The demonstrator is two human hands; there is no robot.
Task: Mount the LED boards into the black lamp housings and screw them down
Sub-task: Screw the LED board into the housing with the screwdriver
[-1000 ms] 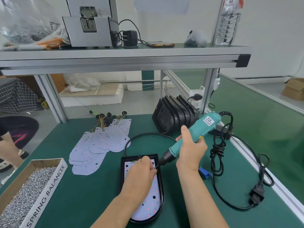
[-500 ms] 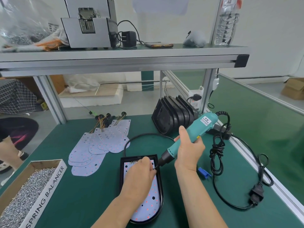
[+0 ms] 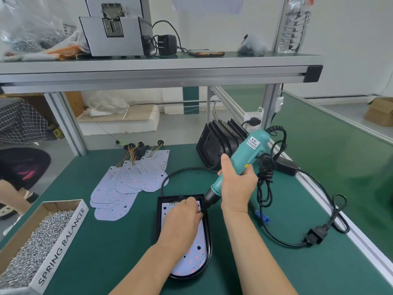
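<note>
A black lamp housing (image 3: 160, 218) lies in front of me on the green bench with a white LED board (image 3: 194, 258) seated inside it. My left hand (image 3: 182, 224) rests on the board's upper part, fingertips pinching something small at the driver's tip; what it is stays hidden. My right hand (image 3: 237, 186) grips a teal electric screwdriver (image 3: 244, 158), tilted, its black nose down at the board's upper right. Loose LED boards (image 3: 127, 184) with wire leads are fanned out to the left. Several empty black housings (image 3: 214, 143) stand stacked behind.
A cardboard box of screws (image 3: 32, 248) sits at the front left. The driver's black cord and plug (image 3: 314, 237) coil along the right edge, by a small blue part (image 3: 264, 218). An overhead shelf (image 3: 148, 71) carries a grey machine. A person's legs (image 3: 17, 184) show at left.
The screwdriver has tipped slightly more upright while its tip stays at the board's upper right. My left hand remains on the board with hardly any shift.
</note>
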